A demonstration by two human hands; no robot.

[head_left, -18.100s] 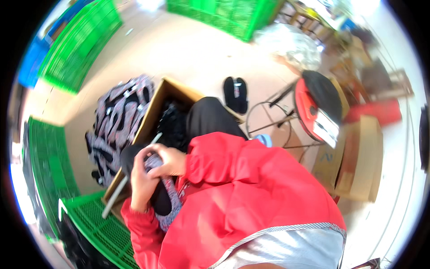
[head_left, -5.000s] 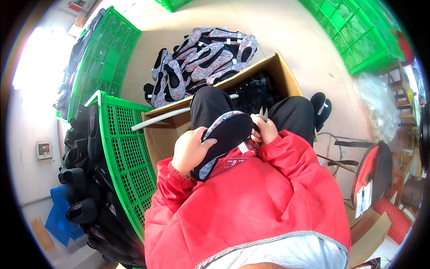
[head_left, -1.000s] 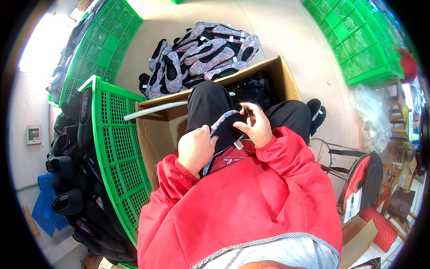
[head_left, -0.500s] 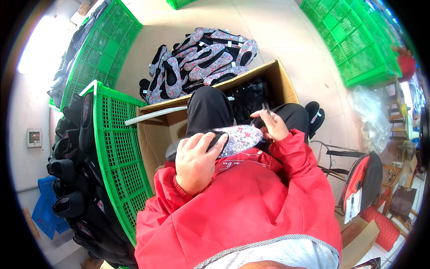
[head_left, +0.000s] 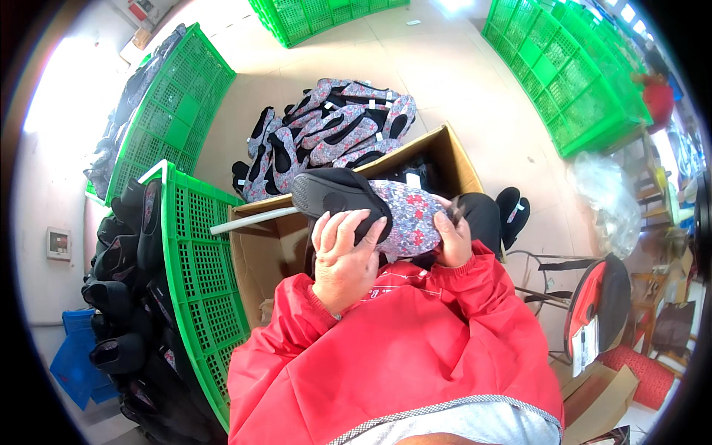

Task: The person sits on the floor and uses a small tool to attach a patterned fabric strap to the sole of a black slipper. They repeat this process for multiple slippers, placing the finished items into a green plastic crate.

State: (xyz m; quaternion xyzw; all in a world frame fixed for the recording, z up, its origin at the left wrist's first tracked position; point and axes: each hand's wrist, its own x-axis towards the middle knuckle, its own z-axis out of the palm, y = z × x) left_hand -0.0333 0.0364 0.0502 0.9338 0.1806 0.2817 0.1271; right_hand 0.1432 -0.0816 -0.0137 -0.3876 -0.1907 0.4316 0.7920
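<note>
Above my lap I hold a slipper point(head_left: 406, 216), its toe end black with a dark sole facing up and its other end floral fabric in grey, white and red. My left hand point(head_left: 345, 256) grips the black part, fingers over its near edge. At the floral end, my right hand point(head_left: 453, 241) is closed on the fabric's edge, with the thumb on top. Something small and dark shows beside the right fingers, too blurred to name. Beyond the box lies a pile of similar floral slippers point(head_left: 334, 133) with black openings.
A cardboard box point(head_left: 256, 256) stands before me, a pale tube point(head_left: 254, 221) across its left side. To the left, a green crate point(head_left: 204, 267) stands beside stacked black slippers point(head_left: 119, 293). More green crates point(head_left: 571, 81) stand far right. A folding chair point(head_left: 593, 315) is at right.
The slipper has been raised and tilted, so its dark sole and more floral fabric now show. Both hands have moved with it, the right hand coming onto the fabric. The view has tipped upward.
</note>
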